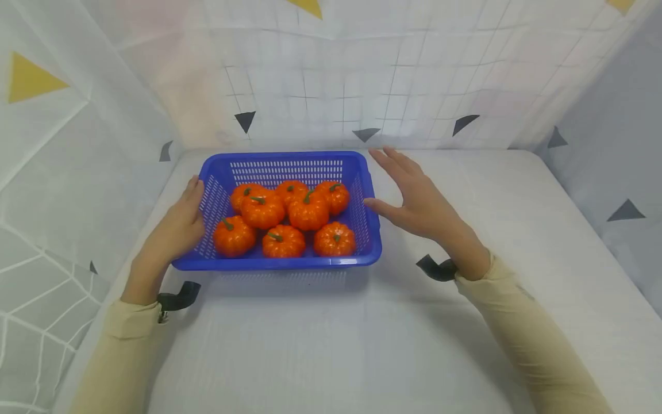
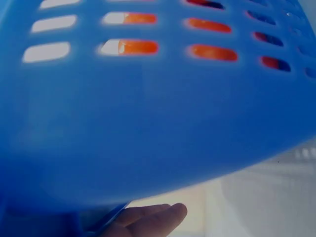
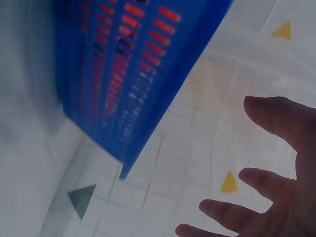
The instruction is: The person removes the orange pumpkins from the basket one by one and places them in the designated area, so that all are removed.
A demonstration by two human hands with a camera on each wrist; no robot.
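A blue slotted plastic basket [image 1: 274, 264] sits on the table and holds several small orange pumpkins [image 1: 308, 211] with green stems. At its left end is my left hand [image 1: 178, 224], overlapping the rim in the head view. In the left wrist view the left fingers [image 2: 160, 220] extend just past the rim of the basket [image 2: 148, 113]. My right hand [image 1: 421, 198] is spread at the right end, thumb tip right by the rim. The right wrist view shows its fingers and thumb [image 3: 276, 116] apart, away from the basket wall [image 3: 170, 94], with nothing in them.
White cloth [image 1: 289, 345] covers the table. Behind it hangs a pale sheet [image 1: 414, 69] with grid lines and black and yellow triangles. Side sheets stand at left and right, the left one [image 1: 46, 230] bearing a web pattern. Each wrist has a dark strap [image 1: 437, 268].
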